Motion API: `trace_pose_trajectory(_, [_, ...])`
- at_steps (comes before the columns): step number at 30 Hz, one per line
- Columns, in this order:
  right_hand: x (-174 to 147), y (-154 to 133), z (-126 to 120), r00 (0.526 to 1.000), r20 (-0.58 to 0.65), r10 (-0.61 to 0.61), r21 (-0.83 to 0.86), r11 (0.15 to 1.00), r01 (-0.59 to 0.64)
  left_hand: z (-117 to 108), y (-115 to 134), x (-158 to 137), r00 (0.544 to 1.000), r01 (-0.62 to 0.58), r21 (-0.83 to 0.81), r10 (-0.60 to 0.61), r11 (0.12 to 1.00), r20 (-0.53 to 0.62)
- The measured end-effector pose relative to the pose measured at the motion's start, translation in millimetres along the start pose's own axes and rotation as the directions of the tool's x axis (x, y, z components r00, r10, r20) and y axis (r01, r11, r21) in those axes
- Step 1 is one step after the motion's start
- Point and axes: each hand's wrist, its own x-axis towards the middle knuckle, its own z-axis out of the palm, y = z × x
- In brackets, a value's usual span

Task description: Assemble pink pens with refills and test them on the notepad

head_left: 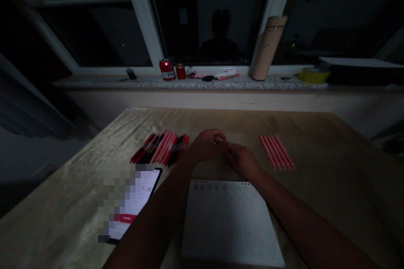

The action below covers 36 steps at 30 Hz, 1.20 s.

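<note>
Dim room, dark window behind. Left hand (208, 143) and right hand (242, 159) meet over mid-table, right fingertips against or overlapping the left ones. Fingers of both loosely bent; from where I stand, cannot tell whether either is closed on anything, the space between being too dark and blurred.

Just beside the left hand: mixed bunch of pens (162, 148), slim smooth sticks in red, black and pink, lying flat, packed side by side. Long axes run away from the person, far ends leaning right.

Right of the right hand, a little apart: row of pink pens (277, 152), evenly laid, near parallel, far ends leaning left. Which ends are tips, cannot tell.

Below the wrists, spiral-bound pad (232, 222), matt pale paper, coils on the far edge. Phone (143, 195) by the left forearm, flat glass, lit. Table (341, 185) has a creased, dull-sheened surface. Beyond, speckled stone-like sill (142, 84): shiny red can (167, 70), tall tan cylinder (269, 48), yellow tape roll (314, 75).
</note>
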Motion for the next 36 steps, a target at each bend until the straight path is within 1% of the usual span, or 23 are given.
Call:
trace_pose_trajectory(4, [0,1,1,1.000,0.004,-0.018,-0.056,0.998,0.018,2,-3,2,0.999,-0.026,0.064,0.028,0.998,-0.027])
trace_pose_trajectory(8, [0,0,0,1.000,0.005,-0.018,-0.094,0.995,0.018,2,-9,3,1.000,-0.024,0.036,0.025,0.999,-0.009])
trace_pose_trajectory(11, [1,-2,-1,1.000,-0.004,-0.023,-0.101,0.995,0.022,0,-10,4,1.000,0.003,0.033,-0.003,0.999,-0.011])
trace_pose_trajectory(13, [1,-1,-1,1.000,-0.013,-0.023,-0.096,0.995,0.022,-3,-12,4,0.999,0.047,0.021,-0.047,0.999,-0.017])
trace_pose_trajectory(16, [2,1,-1,0.999,-0.038,-0.016,-0.067,0.998,0.013,-7,-19,5,0.994,0.112,-0.042,-0.112,0.993,-0.014])
trace_pose_trajectory(18, [2,3,0,0.998,-0.055,-0.018,-0.038,0.999,0.016,-9,-26,5,0.993,0.121,-0.078,-0.121,0.990,0.004])
trace_pose_trajectory(20, [2,4,-1,0.997,-0.067,-0.022,-0.019,1.000,0.021,-11,-31,6,0.994,0.110,-0.081,-0.109,0.991,0.019])
trace_pose_trajectory(27, [2,5,-4,0.998,-0.056,-0.032,-0.055,0.998,0.029,-7,-42,8,0.995,0.097,-0.018,-0.097,0.995,0.009])
trace_pose_trajectory(29, [3,5,-3,0.998,-0.046,-0.032,-0.064,0.998,0.029,-6,-45,8,0.995,0.099,0.001,-0.099,0.995,-0.010])
trace_pose_trajectory(33, [3,7,-2,1.000,-0.021,-0.012,-0.093,0.996,0.010,-5,-51,7,0.984,0.167,0.096,-0.160,0.981,-0.081])
trace_pose_trajectory(36, [3,7,-2,1.000,-0.001,0.001,-0.114,0.993,-0.001,-5,-52,6,0.979,0.196,0.145,-0.185,0.970,-0.086])
